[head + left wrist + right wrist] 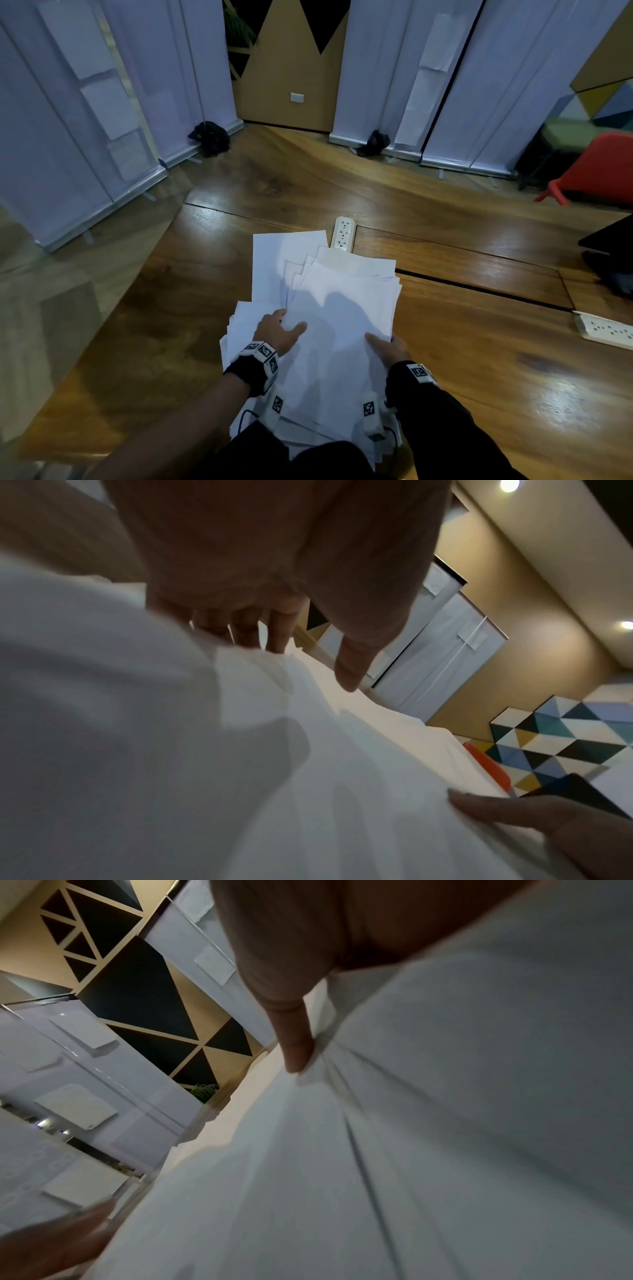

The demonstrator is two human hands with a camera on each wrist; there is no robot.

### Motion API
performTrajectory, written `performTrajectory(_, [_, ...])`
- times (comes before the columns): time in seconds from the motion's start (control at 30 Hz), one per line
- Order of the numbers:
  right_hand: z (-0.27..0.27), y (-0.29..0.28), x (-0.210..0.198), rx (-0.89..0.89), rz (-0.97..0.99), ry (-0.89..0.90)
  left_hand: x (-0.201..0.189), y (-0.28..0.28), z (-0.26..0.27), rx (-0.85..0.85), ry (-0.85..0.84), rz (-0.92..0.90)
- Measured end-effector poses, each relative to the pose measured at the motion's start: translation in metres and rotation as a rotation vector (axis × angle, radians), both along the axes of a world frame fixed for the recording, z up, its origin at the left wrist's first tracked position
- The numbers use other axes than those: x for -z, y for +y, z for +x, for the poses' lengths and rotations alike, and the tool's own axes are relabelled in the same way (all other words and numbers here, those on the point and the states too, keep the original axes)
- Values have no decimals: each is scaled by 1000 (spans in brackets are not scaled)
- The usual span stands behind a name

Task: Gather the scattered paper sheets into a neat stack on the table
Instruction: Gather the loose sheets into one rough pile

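Both forearms, each with a tagged wrist band, come in from six o'clock in the head view and end on a loose heap of white paper sheets (329, 308) lying on the wooden table (479, 359). The heap sits at the near middle of the table and fans outward toward twelve o'clock, its far corners splayed at different angles, one sheet jutting toward eleven o'clock and others stepped toward one o'clock, so it is gathered but not yet squared.

At nine o'clock on the heap, the left hand (279, 330) has its thumb laid across the top sheet while its fingers tuck under the left edge; the left wrist view shows those fingers (274, 631) reaching down behind a lifted fold of paper. It reads as a loose pinch on the upper bundle, probably to lift it clear of the sheets still poking out beneath at eight o'clock.

At three o'clock the right hand (390, 347) mirrors it: thumb (296, 1047) pressing into the top sheet hard enough to crease it, the other fingers hidden under the right edge. Gripping opposite sides likely lets the person raise and tap the bundle even.

Beyond the heap, at twelve o'clock, a white power strip (342, 233) lies just past the farthest sheet.
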State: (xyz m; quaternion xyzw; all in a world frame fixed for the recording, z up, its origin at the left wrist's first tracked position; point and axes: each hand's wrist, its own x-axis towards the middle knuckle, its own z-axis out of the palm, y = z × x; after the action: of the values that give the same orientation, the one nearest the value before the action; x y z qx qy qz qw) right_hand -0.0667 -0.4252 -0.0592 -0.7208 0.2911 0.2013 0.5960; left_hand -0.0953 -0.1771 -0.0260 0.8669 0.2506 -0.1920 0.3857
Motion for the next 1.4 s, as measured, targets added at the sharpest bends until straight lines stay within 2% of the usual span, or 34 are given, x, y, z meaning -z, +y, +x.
performTrajectory(0.13, [-1, 1, 2, -36, 60, 27, 2, 8, -1, 105, 74, -42])
performTrajectory(0.2, [1, 0, 12, -71, 11, 44, -2, 19, 0, 94, 38, -2])
performTrajectory(0.3, [1, -7, 23, -44, -15, 41, -3, 49, 0, -198, 25, 263])
performTrajectory(0.37, [0, -7, 21, -17, -14, 35, -2, 63, -5, -339, 125, 307])
performTrajectory(0.4, [-1, -7, 21, -4, -11, 33, -2, 66, -6, -354, 160, 285])
performTrajectory(0.63, [-3, -9, 16, 16, 13, 5, -1, 71, -4, -246, 232, 46])
performTrajectory(0.77, [-4, -14, 15, 11, -19, -32, -3, 65, -4, -107, 67, 60])
performTrajectory(0.9, [-5, -20, 2, 28, -34, -84, -10, 62, -1, -22, -7, 38])
performTrajectory(0.97, [-5, -28, -1, 14, -67, -100, -17, 73, 6, -47, -70, 81])
performTrajectory(1.03, [-4, -40, 2, 27, -84, -81, -27, 85, 14, -153, -144, 78])
performTrajectory(1.1, [-4, -49, 3, 33, -110, -50, -31, 97, 17, -297, -199, -10])
performTrajectory(1.17, [-3, -51, 5, 29, -121, -45, -28, 103, 14, -414, -165, -113])
performTrajectory(1.23, [-2, -50, 5, 24, -125, -37, -19, 104, 5, -349, -26, -106])
performTrajectory(1.3, [-1, -48, 5, 25, -129, -22, -12, 101, -1, -208, 59, -9])
performTrajectory(1.4, [0, -47, 6, 10, -147, -1, -23, 97, 4, -133, -76, 82])
